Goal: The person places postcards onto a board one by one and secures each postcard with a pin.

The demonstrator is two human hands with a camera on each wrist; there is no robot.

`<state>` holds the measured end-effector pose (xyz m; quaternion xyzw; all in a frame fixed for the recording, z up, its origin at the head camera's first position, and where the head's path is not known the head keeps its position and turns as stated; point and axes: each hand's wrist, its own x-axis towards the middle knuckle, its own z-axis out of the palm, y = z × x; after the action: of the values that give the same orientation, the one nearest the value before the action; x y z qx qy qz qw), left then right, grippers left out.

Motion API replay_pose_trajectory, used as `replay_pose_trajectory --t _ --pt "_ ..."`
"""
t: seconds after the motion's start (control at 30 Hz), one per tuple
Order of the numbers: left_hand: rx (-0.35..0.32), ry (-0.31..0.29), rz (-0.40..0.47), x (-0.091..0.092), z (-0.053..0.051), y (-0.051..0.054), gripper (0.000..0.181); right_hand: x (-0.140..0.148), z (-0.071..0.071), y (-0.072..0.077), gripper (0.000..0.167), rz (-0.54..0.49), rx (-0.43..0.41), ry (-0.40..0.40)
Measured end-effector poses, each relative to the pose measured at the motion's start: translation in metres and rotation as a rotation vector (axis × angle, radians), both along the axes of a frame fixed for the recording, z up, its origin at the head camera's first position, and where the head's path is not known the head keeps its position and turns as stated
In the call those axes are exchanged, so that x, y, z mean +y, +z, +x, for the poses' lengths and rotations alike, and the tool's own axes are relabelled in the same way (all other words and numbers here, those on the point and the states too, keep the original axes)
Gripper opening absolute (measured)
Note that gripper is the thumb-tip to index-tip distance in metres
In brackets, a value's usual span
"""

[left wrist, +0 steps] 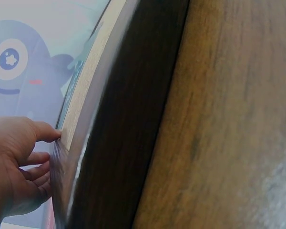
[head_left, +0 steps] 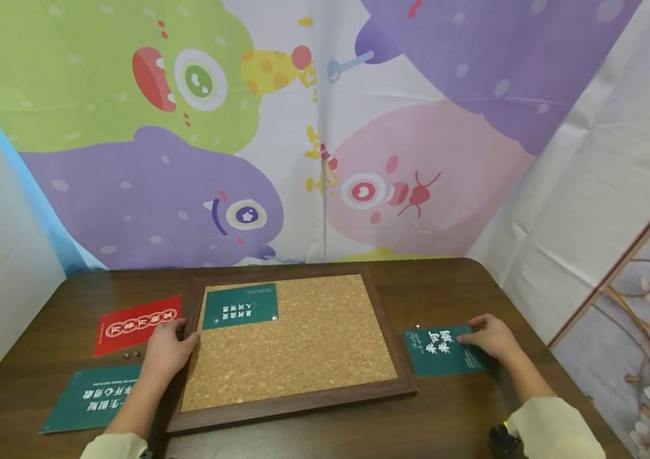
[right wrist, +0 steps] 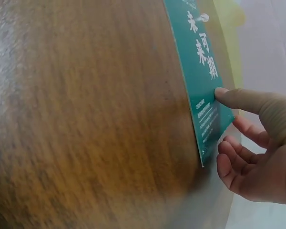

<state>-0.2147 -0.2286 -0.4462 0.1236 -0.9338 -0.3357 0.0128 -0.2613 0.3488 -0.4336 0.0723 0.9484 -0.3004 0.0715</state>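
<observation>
Well, the corkboard (head_left: 313, 344) is a rectangle of grainy tan cork inside a dark brown wooden frame (head_left: 290, 404), lying on the wood-grained counter (head_left: 336, 440) between the two grips. The left grip (head_left: 169, 347) is closed lightly on the frame's left rail, thumb on top, the other fingers bent along its outer side. Just inward and away from it, a thin pinned card (head_left: 241, 305), green with pale lettering, lies on the cork. Just left of that grip sits a smooth red card (head_left: 129, 335), small metallic bits (head_left: 137, 353) beside it; another flat one, the near-left green card (head_left: 86, 401), lies partly behind the forearm. Well apart, the right grip (head_left: 494, 338) pinches the white-lettered green card (head_left: 436, 357) near its right end, thumb on the printed face; that card lies just right of the frame.
</observation>
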Motion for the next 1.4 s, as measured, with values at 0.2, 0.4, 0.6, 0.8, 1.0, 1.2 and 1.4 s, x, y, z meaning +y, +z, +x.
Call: replay_pose_trajectory --t 0.2,0.4,0.6,0.8,1.0,1.2,1.4 --pt "0.011 0.006 -0.006 -0.001 -0.001 0.0 0.055 0.003 -0.002 0.004 0.065 -0.151 -0.01 -0.026" --pt "0.016 -0.001 -0.01 -0.003 0.0 0.0 0.055 0.002 -0.002 0.003 0.067 -0.222 -0.007 -0.036" --pt "0.024 -0.006 -0.008 -0.003 0.001 -0.001 0.055 -0.004 0.0 -0.003 0.051 -0.22 0.083 -0.033" --pt "0.024 0.0 -0.001 -0.002 0.001 -0.002 0.055 -0.011 0.003 -0.007 0.044 -0.257 0.121 -0.086" --pt "0.017 0.003 0.006 -0.002 0.002 -0.003 0.055 -0.016 0.001 -0.004 0.043 -0.288 0.185 -0.133" --pt "0.008 0.008 0.014 -0.001 0.002 -0.002 0.055 -0.022 -0.003 0.003 0.043 -0.294 0.216 -0.161" --pt "0.009 0.011 0.008 0.0 0.0 -0.002 0.055 -0.033 -0.009 0.01 0.043 -0.325 0.246 -0.191"
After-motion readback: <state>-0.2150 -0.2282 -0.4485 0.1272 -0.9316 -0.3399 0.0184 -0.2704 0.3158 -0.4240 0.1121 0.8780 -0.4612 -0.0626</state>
